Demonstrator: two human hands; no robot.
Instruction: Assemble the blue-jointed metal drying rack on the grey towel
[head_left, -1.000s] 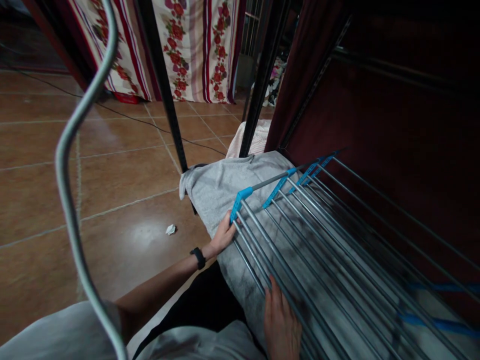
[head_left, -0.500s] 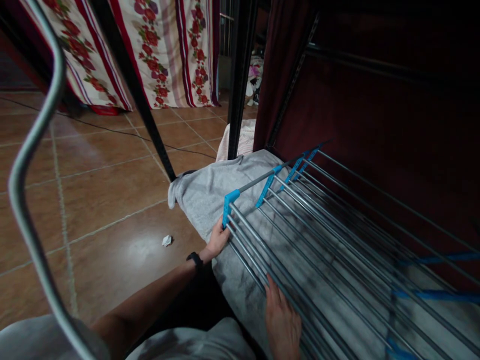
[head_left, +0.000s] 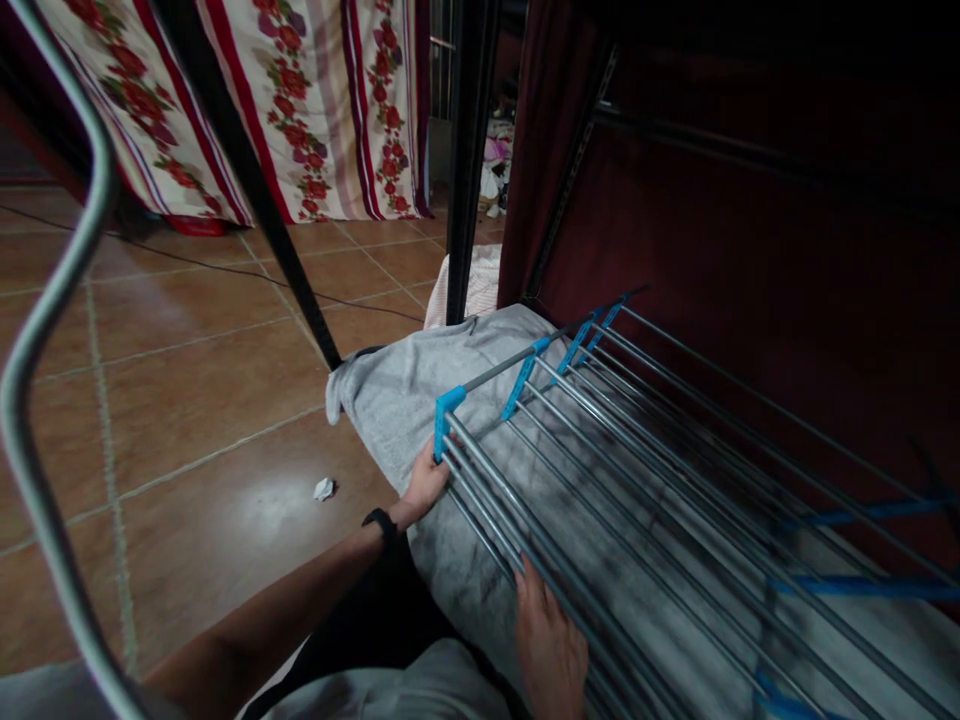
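A metal drying rack (head_left: pixel 645 470) with grey rods and blue plastic joints stretches from the centre to the lower right. Beneath its rods lies a grey towel (head_left: pixel 390 385), spread out and hanging off the near end. My left hand (head_left: pixel 424 484), with a black band at the wrist, grips the towel's edge just under the rack's blue corner piece. My right hand (head_left: pixel 550 646) rests flat on the grey cloth at the bottom centre, fingers reaching under the nearest rods.
A curved grey metal tube (head_left: pixel 45 330) runs down the left side. Black posts (head_left: pixel 247 190) stand behind the rack. A flowered curtain (head_left: pixel 330 100) hangs at the back. A dark red wall (head_left: pixel 750 250) closes the right. A white scrap (head_left: pixel 323 489) lies on the brown tiles.
The view has shifted slightly, so the rack and towel sit further left in frame. Both hands keep their places on the cloth.
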